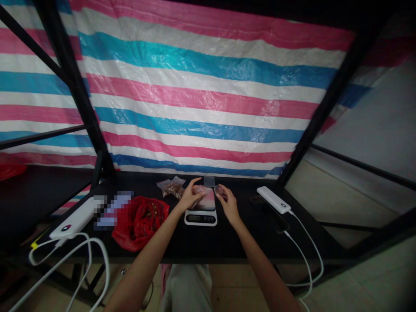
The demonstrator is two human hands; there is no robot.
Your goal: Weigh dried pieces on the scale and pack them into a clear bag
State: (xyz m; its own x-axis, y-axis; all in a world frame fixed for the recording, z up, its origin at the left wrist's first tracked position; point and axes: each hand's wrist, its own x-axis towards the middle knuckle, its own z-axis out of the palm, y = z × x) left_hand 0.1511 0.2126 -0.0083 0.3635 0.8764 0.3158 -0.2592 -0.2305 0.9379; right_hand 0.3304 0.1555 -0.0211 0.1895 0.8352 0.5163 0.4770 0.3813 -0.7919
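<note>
A small white kitchen scale (pixel 200 215) sits on the black table (pixel 208 242) in front of me. On its platform rests a clear plastic bag (pixel 204 195) with brownish contents. My left hand (pixel 188 197) curls its fingers around the left side of that bag. Just right of the scale, my right hand (pixel 228 204) pinches a small dark piece between its fingertips. Behind the scale to the left lies another clear bag of brown pieces (pixel 172 187).
A red plastic bag (pixel 139 223) of brown pieces lies left of the scale, beside a blurred patch. White power banks (pixel 73 221) (pixel 273 199) with cables sit at both table ends, a dark phone (pixel 269 212) by the right one. A striped tarp (pixel 201 86) hangs behind.
</note>
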